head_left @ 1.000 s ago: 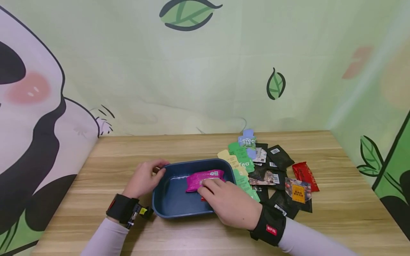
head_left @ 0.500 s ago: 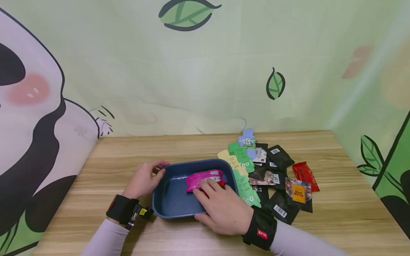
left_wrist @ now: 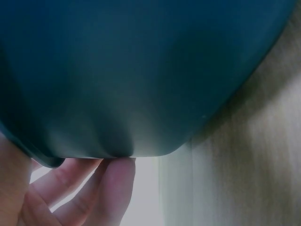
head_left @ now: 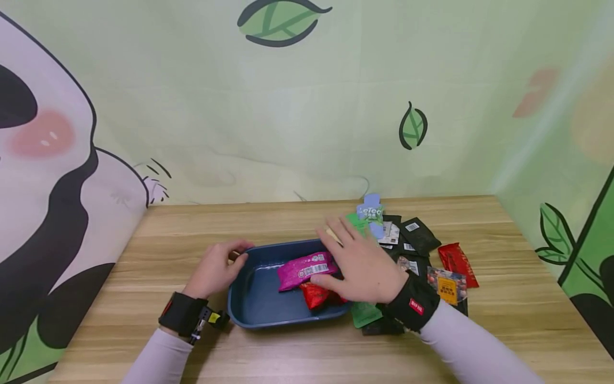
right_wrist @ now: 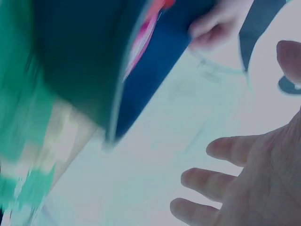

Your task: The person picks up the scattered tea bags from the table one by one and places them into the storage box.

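Here, your left hand (head_left: 218, 268) grips the blue tray (head_left: 264, 308), while your right hand (head_left: 361, 266), fingers spread, hovers over the tray's right end, near the pink packet (head_left: 299, 271) inside.

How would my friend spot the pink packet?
Look at the wooden table and find the dark blue tray. Inside, the pink packet lies just behind a red packet. It's the only pink one, with white printed patches on top.

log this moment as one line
left hand: touching blue tray, left end | right hand: spread over tray's right end | inside tray: pink packet, red packaging
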### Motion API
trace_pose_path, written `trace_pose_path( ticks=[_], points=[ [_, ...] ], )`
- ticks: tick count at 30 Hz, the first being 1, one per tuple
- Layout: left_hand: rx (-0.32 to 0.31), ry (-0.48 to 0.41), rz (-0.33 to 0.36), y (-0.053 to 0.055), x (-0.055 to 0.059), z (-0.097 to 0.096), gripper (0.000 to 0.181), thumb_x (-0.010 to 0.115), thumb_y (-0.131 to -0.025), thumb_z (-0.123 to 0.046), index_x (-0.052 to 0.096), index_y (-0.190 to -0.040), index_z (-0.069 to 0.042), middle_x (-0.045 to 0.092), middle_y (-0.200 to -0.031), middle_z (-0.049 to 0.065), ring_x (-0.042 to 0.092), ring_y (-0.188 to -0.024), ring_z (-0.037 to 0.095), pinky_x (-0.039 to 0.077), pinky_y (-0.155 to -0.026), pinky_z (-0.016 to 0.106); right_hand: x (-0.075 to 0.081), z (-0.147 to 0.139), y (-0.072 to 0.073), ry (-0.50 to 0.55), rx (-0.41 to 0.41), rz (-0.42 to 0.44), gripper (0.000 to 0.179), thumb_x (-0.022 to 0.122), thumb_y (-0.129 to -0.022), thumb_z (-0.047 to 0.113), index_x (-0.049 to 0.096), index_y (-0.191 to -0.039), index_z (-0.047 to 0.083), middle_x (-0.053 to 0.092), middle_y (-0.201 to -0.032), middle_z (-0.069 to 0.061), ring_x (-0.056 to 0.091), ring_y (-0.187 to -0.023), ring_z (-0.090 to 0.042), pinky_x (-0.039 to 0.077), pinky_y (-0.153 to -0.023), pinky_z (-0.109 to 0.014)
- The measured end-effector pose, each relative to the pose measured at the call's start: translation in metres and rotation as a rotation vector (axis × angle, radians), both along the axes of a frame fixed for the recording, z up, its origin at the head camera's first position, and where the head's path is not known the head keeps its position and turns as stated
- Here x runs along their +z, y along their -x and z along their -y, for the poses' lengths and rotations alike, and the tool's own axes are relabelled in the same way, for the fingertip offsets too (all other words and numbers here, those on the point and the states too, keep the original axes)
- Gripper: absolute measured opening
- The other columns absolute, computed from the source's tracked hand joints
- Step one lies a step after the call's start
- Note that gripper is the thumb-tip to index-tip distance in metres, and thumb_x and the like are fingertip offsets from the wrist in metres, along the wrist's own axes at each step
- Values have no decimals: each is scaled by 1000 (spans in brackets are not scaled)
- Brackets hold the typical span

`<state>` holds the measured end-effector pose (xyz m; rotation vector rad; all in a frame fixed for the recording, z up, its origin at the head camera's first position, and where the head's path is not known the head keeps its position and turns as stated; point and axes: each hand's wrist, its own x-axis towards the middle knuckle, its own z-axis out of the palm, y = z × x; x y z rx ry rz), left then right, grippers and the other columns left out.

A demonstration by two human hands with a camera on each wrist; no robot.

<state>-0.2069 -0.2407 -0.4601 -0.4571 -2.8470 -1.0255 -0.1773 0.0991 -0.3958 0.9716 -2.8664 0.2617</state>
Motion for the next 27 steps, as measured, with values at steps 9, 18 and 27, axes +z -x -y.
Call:
trace_pose_path(
  ticks=[9,18,27],
  points=[
    [4,13,-4,0,0,1,25,60,-96,-22,71,-118,-18,70,-102,-2,65,-91,18,53,-75,33,-5,-39,64,-24,-157,52,102,32,-87,81,26,-160,10,17,-165,-18,16,-148,-46,29,-101,-72],
    [6,12,-2,-1,1,0,25,61,-96,-22,71,-118,-17,70,-102,-2,65,-90,18,53,-73,31,-27,-52,105,-60,-298,206,96,35,-91,75,24,-161,10,17,-163,-23,13,-148,-48,22,-101,-76],
    [10,3,13,-2,2,0,26,61,-95,-21,71,-119,-16,70,-103,-1,64,-90,18,53,-73,31,-47,-59,116,-133,-287,279,91,27,-93,74,33,-158,12,22,-163,-20,14,-147,-49,24,-107,-68]
  ],
)
